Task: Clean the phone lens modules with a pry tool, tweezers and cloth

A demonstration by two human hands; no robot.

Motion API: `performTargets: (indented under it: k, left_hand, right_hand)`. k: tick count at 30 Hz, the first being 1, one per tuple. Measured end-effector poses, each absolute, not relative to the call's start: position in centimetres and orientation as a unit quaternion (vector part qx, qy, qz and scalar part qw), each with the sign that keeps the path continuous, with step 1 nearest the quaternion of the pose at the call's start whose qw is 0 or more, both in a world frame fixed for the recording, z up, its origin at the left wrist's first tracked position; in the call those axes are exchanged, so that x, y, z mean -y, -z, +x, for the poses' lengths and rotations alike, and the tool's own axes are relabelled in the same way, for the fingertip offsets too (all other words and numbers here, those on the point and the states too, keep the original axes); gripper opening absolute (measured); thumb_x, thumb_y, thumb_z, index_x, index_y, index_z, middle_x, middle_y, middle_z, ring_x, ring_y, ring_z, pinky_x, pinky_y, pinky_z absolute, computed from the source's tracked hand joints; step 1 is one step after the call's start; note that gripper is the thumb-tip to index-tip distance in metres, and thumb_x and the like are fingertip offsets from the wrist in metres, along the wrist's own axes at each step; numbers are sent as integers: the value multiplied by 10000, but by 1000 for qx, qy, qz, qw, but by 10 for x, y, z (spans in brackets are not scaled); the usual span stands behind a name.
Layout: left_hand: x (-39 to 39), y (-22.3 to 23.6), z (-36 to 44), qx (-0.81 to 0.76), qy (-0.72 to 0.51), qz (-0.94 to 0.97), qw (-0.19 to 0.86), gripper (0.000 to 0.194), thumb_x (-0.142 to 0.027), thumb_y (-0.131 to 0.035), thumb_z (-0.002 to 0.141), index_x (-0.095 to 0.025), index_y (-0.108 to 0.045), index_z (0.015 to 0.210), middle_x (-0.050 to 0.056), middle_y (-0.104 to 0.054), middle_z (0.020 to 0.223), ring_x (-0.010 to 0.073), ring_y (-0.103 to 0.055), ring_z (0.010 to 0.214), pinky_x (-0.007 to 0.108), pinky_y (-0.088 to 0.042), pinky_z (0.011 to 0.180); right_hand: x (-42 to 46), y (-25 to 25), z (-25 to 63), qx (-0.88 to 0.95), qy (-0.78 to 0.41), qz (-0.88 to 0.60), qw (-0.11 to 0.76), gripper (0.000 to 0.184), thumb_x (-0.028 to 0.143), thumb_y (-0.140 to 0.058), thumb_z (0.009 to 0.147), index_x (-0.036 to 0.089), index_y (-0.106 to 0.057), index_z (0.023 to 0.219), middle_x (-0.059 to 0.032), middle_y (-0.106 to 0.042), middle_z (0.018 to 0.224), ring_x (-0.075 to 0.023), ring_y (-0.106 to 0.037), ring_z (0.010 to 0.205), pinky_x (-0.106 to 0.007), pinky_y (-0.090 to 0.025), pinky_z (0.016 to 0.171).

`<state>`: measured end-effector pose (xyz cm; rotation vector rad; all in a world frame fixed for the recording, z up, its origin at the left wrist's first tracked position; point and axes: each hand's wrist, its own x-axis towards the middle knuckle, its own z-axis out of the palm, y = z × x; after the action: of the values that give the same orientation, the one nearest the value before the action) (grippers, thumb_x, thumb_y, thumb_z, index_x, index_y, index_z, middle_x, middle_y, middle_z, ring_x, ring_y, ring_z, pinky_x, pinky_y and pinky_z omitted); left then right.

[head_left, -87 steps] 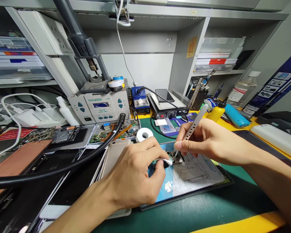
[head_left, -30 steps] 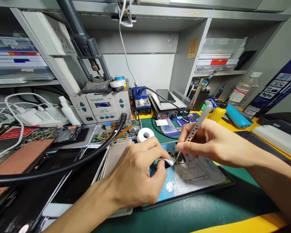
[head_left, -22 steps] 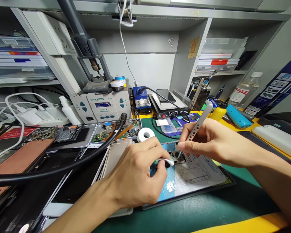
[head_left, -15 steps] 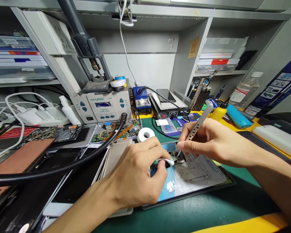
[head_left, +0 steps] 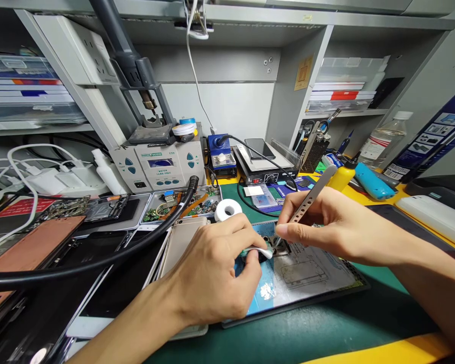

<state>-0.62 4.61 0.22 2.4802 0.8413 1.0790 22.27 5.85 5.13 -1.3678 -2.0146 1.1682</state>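
My left hand [head_left: 212, 273] is closed, pinching a small white and green part [head_left: 258, 251] against the blue and grey printed mat [head_left: 307, 275]. My right hand [head_left: 326, 225] is closed round silver tweezers [head_left: 307, 202], held like a pen. The tweezer tip touches a small dark component [head_left: 281, 246] on the mat, just right of my left thumb and forefinger. What lies under my left fingers is hidden.
A grey rework station [head_left: 157, 164] stands behind, its black hose [head_left: 98, 260] crossing opened phones [head_left: 41, 237] at left. A white tape roll [head_left: 227, 208], a parts tray [head_left: 182, 202], a hot plate [head_left: 263, 164], a yellow bottle [head_left: 341, 177] and a blue tool [head_left: 371, 183] sit nearby.
Both hands stay almost in place. The tweezers have tilted slightly, and their tip has shifted a little over the small component. My left pinch is unchanged.
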Motion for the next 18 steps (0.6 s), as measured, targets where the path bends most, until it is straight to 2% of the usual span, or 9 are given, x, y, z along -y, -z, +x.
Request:
performTargets:
  k: [6, 18]
  left_hand:
    - [-46, -2, -6, -292, -375, 866, 153, 187, -77, -553, 861, -136, -728, 893, 35, -645, 821, 139, -600, 648, 293, -463, 594]
    - [-46, 0, -6, -294, -374, 866, 155, 201, -78, -550, 868, -134, -739, 910, 34, -650, 827, 137, -618, 659, 289, -475, 610]
  right_hand:
    - [-58, -51, 224, 735, -416, -489, 216, 236, 420, -781, 834, 216, -672, 789, 16, -600, 690, -152, -523, 616, -267, -381, 535]
    - [-60, -51, 224, 742, -397, -495, 217, 239, 423, -776, 832, 221, -663, 773, 18, -621, 677, -155, -536, 621, -273, -363, 529]
